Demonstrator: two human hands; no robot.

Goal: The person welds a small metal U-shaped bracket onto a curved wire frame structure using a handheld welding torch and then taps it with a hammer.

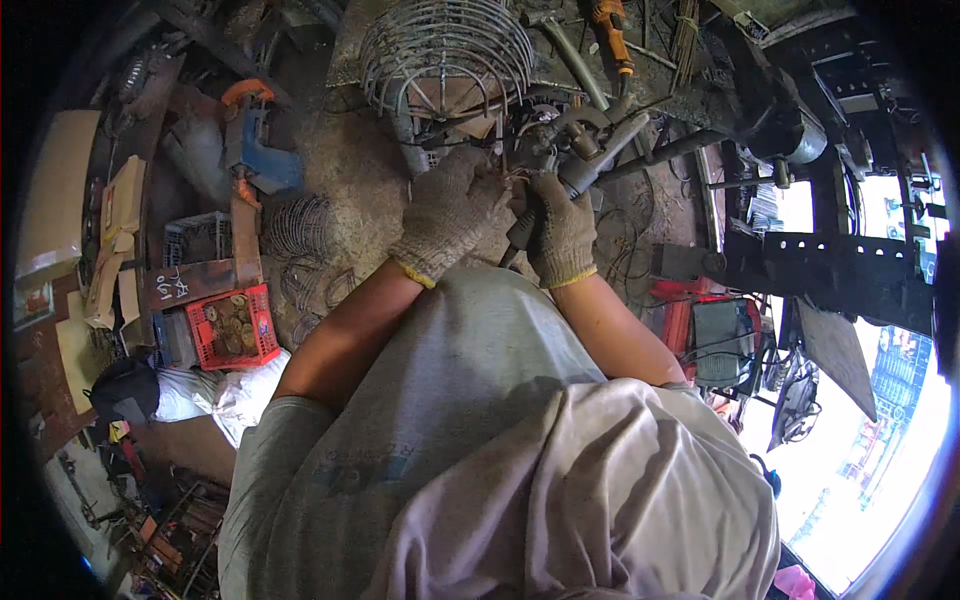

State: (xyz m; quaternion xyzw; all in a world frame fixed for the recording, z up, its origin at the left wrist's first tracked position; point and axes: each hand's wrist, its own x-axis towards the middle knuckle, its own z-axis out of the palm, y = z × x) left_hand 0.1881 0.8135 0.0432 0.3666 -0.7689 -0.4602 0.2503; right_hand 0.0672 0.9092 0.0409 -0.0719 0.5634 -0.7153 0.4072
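Knitted work gloves with yellow cuffs cover both of my hands, which are close together in front of my body. My left hand (447,212) is closed, its fingertips at a small, thin piece that I cannot make out. My right hand (563,228) is wrapped round a dark-handled tool (521,232), whose kind is partly hidden by the glove. Just beyond my hands stands a round wire cage (447,48) of bent metal rods. To the right of it, next to my right hand, is a grey metal clamp-like fixture (590,150).
An orange power tool (611,32) and a hammer (575,62) lie at the far side. Left are a blue and orange machine (262,150), wire coils (298,228) and a red crate (233,326) of round metal parts. A metal bar (680,150) juts in from the right.
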